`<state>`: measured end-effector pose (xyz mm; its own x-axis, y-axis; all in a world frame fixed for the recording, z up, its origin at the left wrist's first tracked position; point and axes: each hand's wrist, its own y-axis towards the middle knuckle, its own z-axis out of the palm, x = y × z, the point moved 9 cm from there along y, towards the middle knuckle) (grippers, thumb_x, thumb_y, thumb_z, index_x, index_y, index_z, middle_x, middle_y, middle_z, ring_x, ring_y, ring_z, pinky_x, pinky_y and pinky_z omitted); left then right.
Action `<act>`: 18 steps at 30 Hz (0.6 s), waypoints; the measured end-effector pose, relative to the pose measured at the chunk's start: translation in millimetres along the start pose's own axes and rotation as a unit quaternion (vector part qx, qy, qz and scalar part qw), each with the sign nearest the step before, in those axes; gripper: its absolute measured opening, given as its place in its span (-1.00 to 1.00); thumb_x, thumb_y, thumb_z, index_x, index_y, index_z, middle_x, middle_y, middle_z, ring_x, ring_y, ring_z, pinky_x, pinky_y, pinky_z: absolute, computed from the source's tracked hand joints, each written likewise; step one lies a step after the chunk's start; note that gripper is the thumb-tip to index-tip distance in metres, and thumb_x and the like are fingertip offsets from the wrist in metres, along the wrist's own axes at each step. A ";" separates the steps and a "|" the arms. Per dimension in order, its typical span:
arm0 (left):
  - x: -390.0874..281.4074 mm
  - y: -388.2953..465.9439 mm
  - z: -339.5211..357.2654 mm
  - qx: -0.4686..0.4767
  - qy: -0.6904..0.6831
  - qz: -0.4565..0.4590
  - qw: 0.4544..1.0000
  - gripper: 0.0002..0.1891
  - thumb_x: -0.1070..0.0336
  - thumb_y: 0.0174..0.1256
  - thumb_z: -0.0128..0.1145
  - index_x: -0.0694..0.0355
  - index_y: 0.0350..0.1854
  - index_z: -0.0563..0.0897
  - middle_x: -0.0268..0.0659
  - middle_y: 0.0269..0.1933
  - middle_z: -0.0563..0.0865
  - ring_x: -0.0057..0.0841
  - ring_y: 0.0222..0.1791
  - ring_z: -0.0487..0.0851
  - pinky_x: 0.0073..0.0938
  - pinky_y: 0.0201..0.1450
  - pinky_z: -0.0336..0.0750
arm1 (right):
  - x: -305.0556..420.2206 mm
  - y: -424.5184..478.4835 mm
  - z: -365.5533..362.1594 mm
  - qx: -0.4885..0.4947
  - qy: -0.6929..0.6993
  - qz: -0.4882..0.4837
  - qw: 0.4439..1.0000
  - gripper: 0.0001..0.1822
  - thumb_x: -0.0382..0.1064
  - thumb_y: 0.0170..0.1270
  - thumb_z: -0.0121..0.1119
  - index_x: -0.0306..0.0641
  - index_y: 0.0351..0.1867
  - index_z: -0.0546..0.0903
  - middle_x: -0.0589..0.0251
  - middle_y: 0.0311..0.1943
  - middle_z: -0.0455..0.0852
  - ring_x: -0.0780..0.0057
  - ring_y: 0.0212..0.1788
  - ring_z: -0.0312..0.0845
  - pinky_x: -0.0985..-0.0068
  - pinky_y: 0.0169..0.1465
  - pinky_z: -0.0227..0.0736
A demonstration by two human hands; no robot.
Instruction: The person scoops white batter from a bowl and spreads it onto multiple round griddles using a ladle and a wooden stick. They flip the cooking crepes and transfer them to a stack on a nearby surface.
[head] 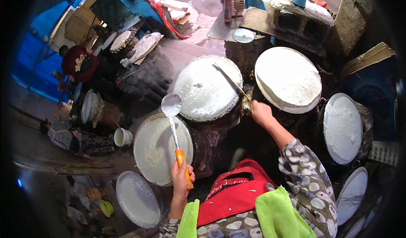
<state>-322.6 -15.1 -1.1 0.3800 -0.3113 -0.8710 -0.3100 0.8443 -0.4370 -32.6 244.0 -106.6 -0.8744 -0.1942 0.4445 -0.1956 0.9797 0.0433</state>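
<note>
My left hand (181, 178) grips the orange handle of a metal ladle (171, 104), whose bowl is held over the upper edge of a round pan covered with pale batter (161, 152). My right hand (262, 112) holds a thin wooden stick (233, 83) that reaches across a second round pan with a white, wet-looking layer (206, 92); whether its tip touches the layer I cannot tell. To the right of that pan sits a round, domed white cover or pan (288, 76).
More round white pans stand at the right (343, 128) and lower left (138, 200). A white bucket (123, 137) is left of the batter pan. A pink fan (233, 3) and concrete block (298, 23) stand at the back. Two people (79, 63) are at the left.
</note>
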 end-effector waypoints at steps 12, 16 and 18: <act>3.1 23.5 16.3 -0.011 -0.001 -0.018 1.000 -0.66 0.14 0.48 -0.14 0.12 0.20 0.31 -0.35 -0.52 0.43 -0.65 -0.72 0.38 -0.67 -0.67 0.30 | 36.4 18.0 -16.6 0.075 0.087 0.049 0.992 -0.72 -0.21 0.27 -0.14 -0.38 -0.38 0.53 -0.18 -0.43 0.66 -0.10 -0.30 0.62 0.06 -0.20 0.47; 2.0 29.5 23.9 -0.010 -0.015 -0.031 0.999 -0.73 0.18 0.47 -0.12 0.15 0.10 0.34 -0.35 -0.52 0.44 -0.65 -0.72 0.38 -0.67 -0.68 0.31 | 6.4 -10.0 -3.8 0.096 0.056 0.092 0.990 -0.70 -0.20 0.32 -0.17 -0.38 -0.33 0.52 -0.18 -0.41 0.67 -0.09 -0.29 0.63 0.05 -0.18 0.48; -1.1 35.1 34.4 -0.004 -0.022 -0.039 0.999 -0.76 0.19 0.46 -0.11 0.15 0.07 0.35 -0.35 -0.52 0.44 -0.66 -0.72 0.39 -0.67 -0.68 0.31 | 40.2 -8.6 11.7 0.092 0.062 0.029 0.993 -0.75 -0.26 0.27 -0.16 -0.37 -0.38 0.52 -0.16 -0.45 0.66 -0.10 -0.33 0.62 0.05 -0.22 0.48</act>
<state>-303.9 29.9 -7.8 0.4418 -0.3555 -0.8237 -0.2845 0.8152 -0.5044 -71.2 227.2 -99.5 -0.8274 -0.1199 0.5487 -0.2355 0.9610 -0.1450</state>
